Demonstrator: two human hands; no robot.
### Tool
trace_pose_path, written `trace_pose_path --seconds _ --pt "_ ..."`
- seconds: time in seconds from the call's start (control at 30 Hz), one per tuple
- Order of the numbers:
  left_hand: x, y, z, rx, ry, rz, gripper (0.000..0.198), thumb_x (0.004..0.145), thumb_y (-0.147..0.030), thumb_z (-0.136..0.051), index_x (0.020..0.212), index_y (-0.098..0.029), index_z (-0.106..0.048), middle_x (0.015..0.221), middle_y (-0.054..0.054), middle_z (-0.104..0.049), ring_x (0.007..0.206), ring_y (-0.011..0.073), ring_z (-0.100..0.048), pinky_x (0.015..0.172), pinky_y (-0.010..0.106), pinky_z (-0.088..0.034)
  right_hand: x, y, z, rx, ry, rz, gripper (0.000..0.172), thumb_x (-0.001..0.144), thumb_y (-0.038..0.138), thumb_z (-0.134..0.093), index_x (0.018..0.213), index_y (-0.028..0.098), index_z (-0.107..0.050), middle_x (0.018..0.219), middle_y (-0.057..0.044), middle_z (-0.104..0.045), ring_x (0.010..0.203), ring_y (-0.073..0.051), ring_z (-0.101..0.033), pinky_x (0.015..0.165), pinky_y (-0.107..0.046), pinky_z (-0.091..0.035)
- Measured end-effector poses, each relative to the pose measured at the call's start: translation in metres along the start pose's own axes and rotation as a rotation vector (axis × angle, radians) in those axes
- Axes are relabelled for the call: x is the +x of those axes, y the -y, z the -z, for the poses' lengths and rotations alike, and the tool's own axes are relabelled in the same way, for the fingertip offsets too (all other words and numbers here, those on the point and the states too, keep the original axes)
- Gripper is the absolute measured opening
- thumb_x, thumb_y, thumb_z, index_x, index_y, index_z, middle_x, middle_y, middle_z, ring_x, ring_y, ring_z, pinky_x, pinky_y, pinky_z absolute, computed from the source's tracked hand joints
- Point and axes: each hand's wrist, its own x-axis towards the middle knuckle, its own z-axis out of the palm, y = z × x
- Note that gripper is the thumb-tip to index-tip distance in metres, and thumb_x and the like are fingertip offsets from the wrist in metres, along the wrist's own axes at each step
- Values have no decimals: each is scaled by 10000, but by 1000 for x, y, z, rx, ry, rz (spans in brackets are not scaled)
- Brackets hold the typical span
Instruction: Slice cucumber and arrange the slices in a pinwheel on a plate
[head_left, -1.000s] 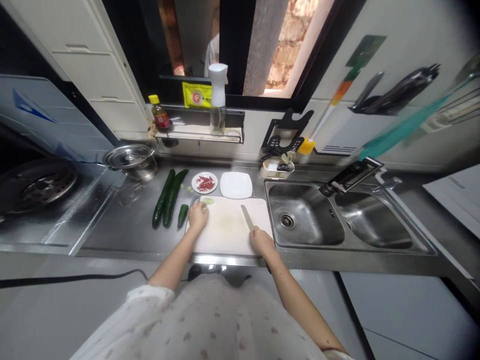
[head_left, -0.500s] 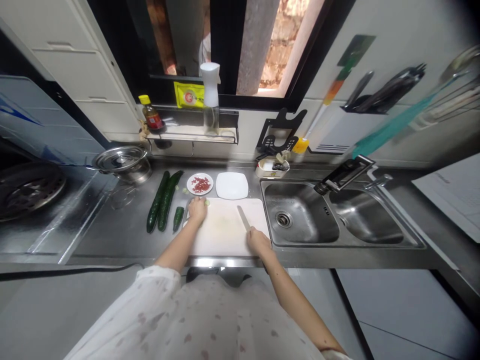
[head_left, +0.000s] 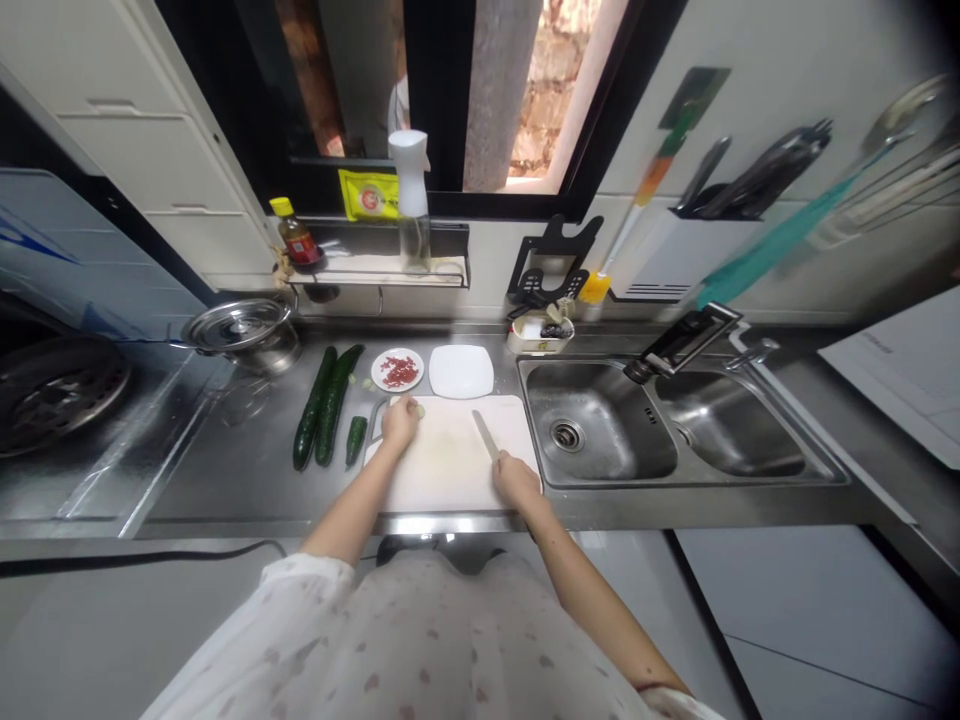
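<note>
On the steel counter (head_left: 247, 470), a white, smooth, rectangular cutting board (head_left: 450, 462). At its far left corner, left hand (head_left: 400, 422) curled over a small pale green cucumber slice (head_left: 418, 410); pinched or merely touched, impossible to tell. At the near right edge, right hand (head_left: 516, 480) wrapped tight around a knife (head_left: 485, 435), slim grey blade low over the board, pointing away. Just left, two long dark cucumbers (head_left: 324, 405) and a short stub (head_left: 355, 440).
</note>
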Motion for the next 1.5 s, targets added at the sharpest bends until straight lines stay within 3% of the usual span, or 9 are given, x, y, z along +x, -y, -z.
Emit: trace_pose_path --seconds 0.33,0.6,0.97,1.27,1.5 --pt "-43 -9 -34 -186 145 3 229 778 -153 -566 968 -177 -690 844 33 -708 801 154 -634 748 241 -447 -3 1 3 28 14 2 347 952 237 -303 1160 128 -559 1071 -173 -666 1002 -244 -635 790 -322 -449" --pt "-48 -1 -50 -104 97 -36 265 793 -161 -554 1030 -189 -668 942 56 -690 888 182 -630 806 269 -453 -6 1 5 19 23 15 327 954 253 -324 1160 139 -551 1076 -166 -664 999 -239 -633 798 -323 -442" --pt "-42 7 -54 -108 64 -38 277 777 -155 -585 1048 -168 -644 967 58 -681 921 181 -627 829 264 -448 -18 -3 -1 -26 -102 59 326 986 315 -285 1155 159 -517 998 -140 -677 954 -220 -640 788 -293 -419" --pt "-41 6 -54 -100 72 6 306 765 -112 -559 1048 -186 -648 982 61 -692 965 192 -632 866 273 -440 -49 8 3 -83 -30 168 309 990 329 -270 1134 207 -515 971 -110 -684 911 -214 -644 762 -289 -409" --pt "-40 4 -52 -94 85 8 284 776 -132 -560 1039 -196 -642 970 52 -691 950 188 -630 852 266 -437 -54 15 -2 -141 10 203 304 981 297 -275 1127 193 -520 980 -129 -686 917 -228 -648 766 -313 -423"
